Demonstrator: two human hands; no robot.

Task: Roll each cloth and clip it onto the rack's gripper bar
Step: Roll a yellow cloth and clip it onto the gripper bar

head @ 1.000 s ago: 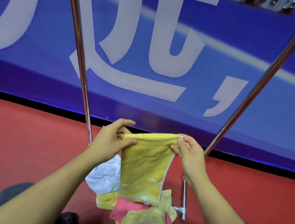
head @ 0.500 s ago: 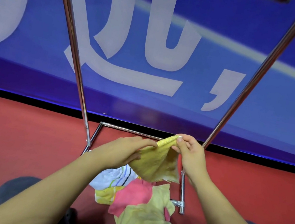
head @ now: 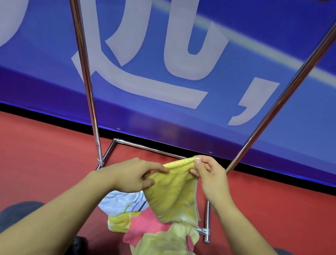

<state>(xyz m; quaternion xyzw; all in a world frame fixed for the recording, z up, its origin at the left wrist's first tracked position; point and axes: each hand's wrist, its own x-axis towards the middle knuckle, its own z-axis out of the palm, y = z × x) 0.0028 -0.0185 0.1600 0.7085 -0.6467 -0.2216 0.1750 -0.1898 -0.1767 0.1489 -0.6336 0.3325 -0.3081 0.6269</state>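
Yellow cloth (head: 173,192) — top corner pinched in right hand (head: 211,180) fingers, left hand (head: 131,176) fingers clamped on its edge

1. The floor (head: 20,168) is red.
2. The rack (head: 206,215) base stands on it, just below the fingers.
3. A pile of cloths (head: 156,237), white, yellow, pink and pale yellow, lies on it, under the fingers.

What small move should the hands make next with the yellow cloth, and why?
Probably start rolling. The right hand pinches the top corner of the yellow cloth, the left hand grips its left edge, and it hangs loose, not yet rolled, above the pile of cloths.
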